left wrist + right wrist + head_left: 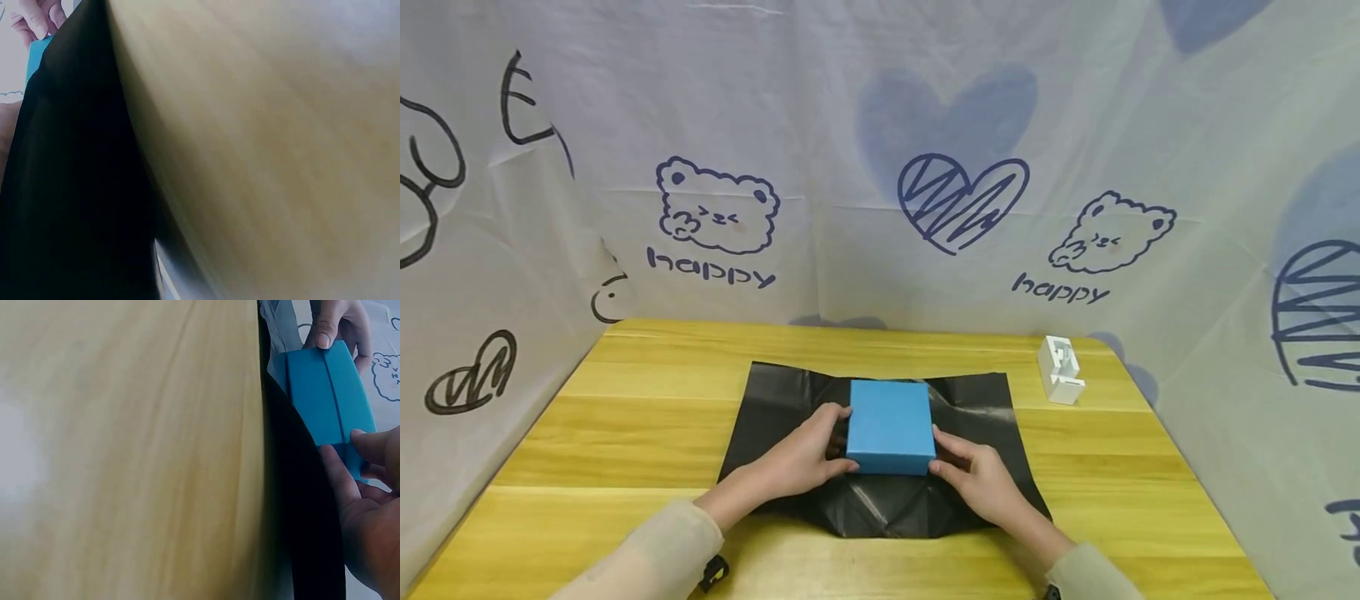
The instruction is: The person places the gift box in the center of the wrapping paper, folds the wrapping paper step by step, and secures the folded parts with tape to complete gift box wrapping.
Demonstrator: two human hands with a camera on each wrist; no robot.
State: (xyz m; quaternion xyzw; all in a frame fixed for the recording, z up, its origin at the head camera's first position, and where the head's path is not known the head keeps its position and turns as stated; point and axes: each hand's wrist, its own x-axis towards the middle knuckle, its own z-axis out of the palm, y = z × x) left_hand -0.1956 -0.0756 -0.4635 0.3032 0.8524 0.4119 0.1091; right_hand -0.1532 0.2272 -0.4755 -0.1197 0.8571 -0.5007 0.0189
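Note:
A square blue box (891, 421) sits on a spread-out, creased black sheet (767, 408). Its left side is held by my left hand (801, 454), with the thumb at the near left corner and fingers farther back along that side. At the right side, my right hand (985, 483) grips the box near its front right corner with thumb and fingertips. A seam like a lid edge runs along the box (315, 394) in the right wrist view. Only a small piece of the box (37, 56) shows in the left wrist view, where the dark sheet (75, 156) covers the rest.
On the wooden table (647, 400), a small white open-topped holder or box (1060, 371) stands at the back right. A white cloth (835, 167) printed with bears and hearts hangs behind the table and along its sides.

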